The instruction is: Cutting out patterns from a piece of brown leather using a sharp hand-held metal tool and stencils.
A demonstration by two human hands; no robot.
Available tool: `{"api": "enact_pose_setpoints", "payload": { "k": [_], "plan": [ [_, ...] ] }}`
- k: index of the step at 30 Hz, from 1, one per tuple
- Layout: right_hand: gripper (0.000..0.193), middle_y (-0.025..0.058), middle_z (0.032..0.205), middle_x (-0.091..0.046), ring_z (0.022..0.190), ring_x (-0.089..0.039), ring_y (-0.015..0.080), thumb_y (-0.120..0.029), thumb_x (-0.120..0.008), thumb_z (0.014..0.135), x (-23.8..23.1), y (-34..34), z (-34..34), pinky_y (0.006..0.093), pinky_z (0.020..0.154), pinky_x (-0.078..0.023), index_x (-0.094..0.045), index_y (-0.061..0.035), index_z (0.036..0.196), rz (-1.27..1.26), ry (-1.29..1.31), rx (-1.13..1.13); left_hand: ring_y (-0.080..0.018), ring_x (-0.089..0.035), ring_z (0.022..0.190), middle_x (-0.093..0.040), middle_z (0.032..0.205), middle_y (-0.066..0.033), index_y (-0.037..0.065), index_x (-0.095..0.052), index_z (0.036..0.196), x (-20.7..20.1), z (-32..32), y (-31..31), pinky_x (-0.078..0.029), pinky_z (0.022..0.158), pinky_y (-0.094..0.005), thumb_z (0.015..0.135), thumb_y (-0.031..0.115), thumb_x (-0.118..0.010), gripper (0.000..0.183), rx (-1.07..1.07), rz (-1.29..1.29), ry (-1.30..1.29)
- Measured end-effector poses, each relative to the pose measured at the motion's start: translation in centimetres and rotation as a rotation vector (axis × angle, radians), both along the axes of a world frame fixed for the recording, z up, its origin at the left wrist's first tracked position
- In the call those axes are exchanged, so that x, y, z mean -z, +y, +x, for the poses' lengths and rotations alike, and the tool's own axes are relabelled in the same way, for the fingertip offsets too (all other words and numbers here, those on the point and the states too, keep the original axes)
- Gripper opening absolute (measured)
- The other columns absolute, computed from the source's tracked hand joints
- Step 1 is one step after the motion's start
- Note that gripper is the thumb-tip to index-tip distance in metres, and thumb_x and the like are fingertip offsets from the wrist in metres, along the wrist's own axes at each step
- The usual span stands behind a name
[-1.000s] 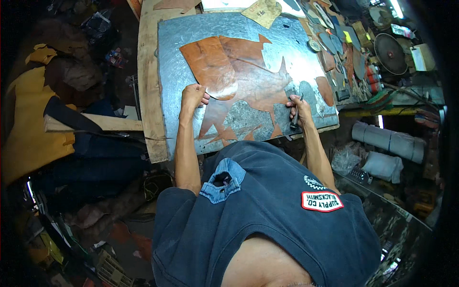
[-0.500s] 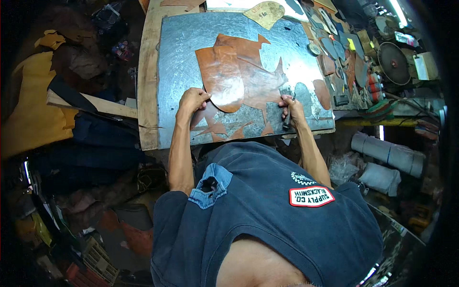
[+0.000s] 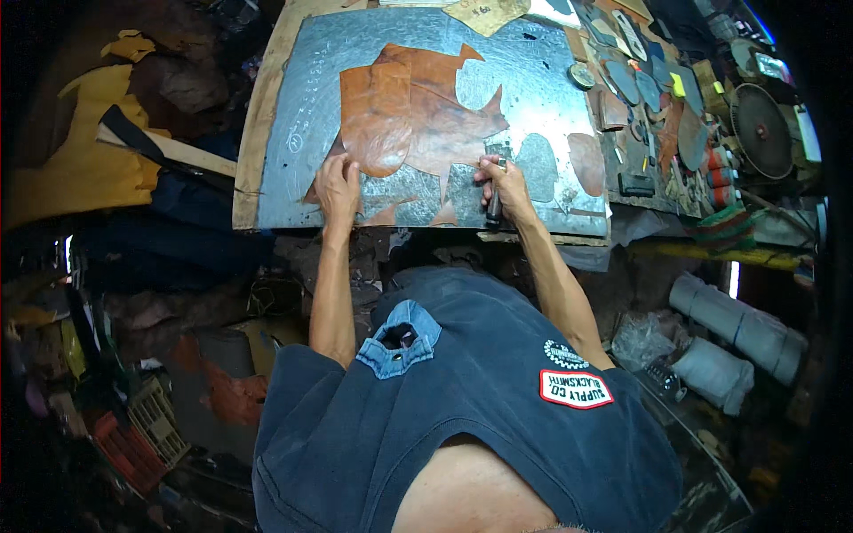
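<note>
A piece of brown leather [image 3: 444,111] with jagged edges lies on the scratched metal-topped board. On its left part rests a long, round-ended leather panel [image 3: 375,124]. My left hand [image 3: 338,191] is at the panel's lower left edge, fingers curled together on brown leather there; its fingertips are partly hidden. My right hand [image 3: 505,185] is closed around a dark-handled tool [image 3: 494,211], beside the leather's lower right edge. The handle points down toward me; its working end is too small to make out. Small leather scraps [image 3: 387,213] lie between my hands.
A grey oval piece [image 3: 537,167] and a brown oval piece [image 3: 585,164] lie right of my right hand. A paper-like yellowish pattern [image 3: 488,14] sits at the board's far edge. Tools and cut pieces crowd the bench at right, near a round fan [image 3: 761,129]. Yellow leather [image 3: 89,173] hangs at left.
The whole view has shifted, with the board higher and farther left. My left hand has come nearer to me along the panel's edge. My right hand still grips the tool.
</note>
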State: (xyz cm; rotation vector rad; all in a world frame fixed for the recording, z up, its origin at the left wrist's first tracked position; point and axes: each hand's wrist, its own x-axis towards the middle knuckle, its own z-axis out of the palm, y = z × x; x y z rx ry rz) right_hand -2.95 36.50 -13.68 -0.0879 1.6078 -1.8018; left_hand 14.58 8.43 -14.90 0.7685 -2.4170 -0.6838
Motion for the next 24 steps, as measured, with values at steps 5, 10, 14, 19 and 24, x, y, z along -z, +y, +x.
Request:
{"api": "enact_pose_setpoints", "payload": {
  "k": [5, 10, 14, 19, 24],
  "plan": [
    [0.027, 0.0069, 0.078, -0.061, 0.047, -0.051, 0.0104, -0.022, -0.060, 0.095, -0.1, 0.1, -0.2, 0.0280, 0.041, -0.048, -0.053, -0.0019, 0.112, -0.085, 0.006, -0.037, -0.0416, -0.037, 0.136, -0.046, 0.143, -0.0227, 0.003, -0.057, 0.130, 2.0, 1.3, 5.1, -0.026, 0.111, -0.0544, 0.091, 0.036, -0.062, 0.051, -0.012, -0.273, -0.163],
    [0.027, 0.0075, 0.078, -0.061, 0.048, -0.052, 0.0109, -0.021, -0.059, 0.095, 0.1, 0.3, 0.2, 0.0280, 0.041, -0.048, -0.053, 0.0004, 0.111, -0.091, 0.058, -0.094, -0.0415, -0.034, 0.138, -0.042, 0.147, -0.0211, 0.005, -0.055, 0.133, 2.1, 1.9, 7.0, -0.024, 0.112, -0.0558, 0.093, 0.042, -0.057, 0.054, -0.118, -0.283, -0.247],
    [0.031, 0.0084, 0.078, -0.061, 0.049, -0.052, 0.0112, -0.019, -0.059, 0.095, 0.7, 0.4, 0.3, 0.0279, 0.042, -0.048, -0.052, 0.0031, 0.115, -0.160, 0.088, -0.125, -0.0414, -0.032, 0.139, -0.042, 0.147, -0.0204, 0.007, -0.055, 0.133, 2.5, 2.2, 7.9, -0.023, 0.112, -0.0577, 0.092, 0.043, -0.056, 0.055, -0.169, -0.296, -0.258],
    [0.031, 0.0091, 0.081, -0.061, 0.048, -0.052, 0.0109, -0.021, -0.058, 0.095, 0.6, 0.4, 0.5, 0.0282, 0.042, -0.048, -0.050, 0.0008, 0.116, -0.127, 0.126, -0.161, -0.0415, -0.030, 0.140, -0.041, 0.148, -0.0202, 0.006, -0.054, 0.134, 2.5, 2.4, 8.0, -0.023, 0.112, -0.0579, 0.090, 0.047, -0.056, 0.059, -0.171, -0.313, -0.301],
    [0.032, 0.0103, 0.079, -0.061, 0.048, -0.053, 0.0129, -0.018, -0.059, 0.094, 0.7, 0.4, 0.1, 0.0298, 0.041, -0.047, -0.050, 0.0010, 0.117, -0.118, 0.145, -0.143, -0.0419, -0.029, 0.140, -0.038, 0.149, -0.0211, 0.007, -0.050, 0.138, 2.4, 2.1, 8.1, -0.020, 0.113, -0.0589, 0.087, 0.055, -0.058, 0.070, -0.150, -0.304, -0.297]
  ]
}}
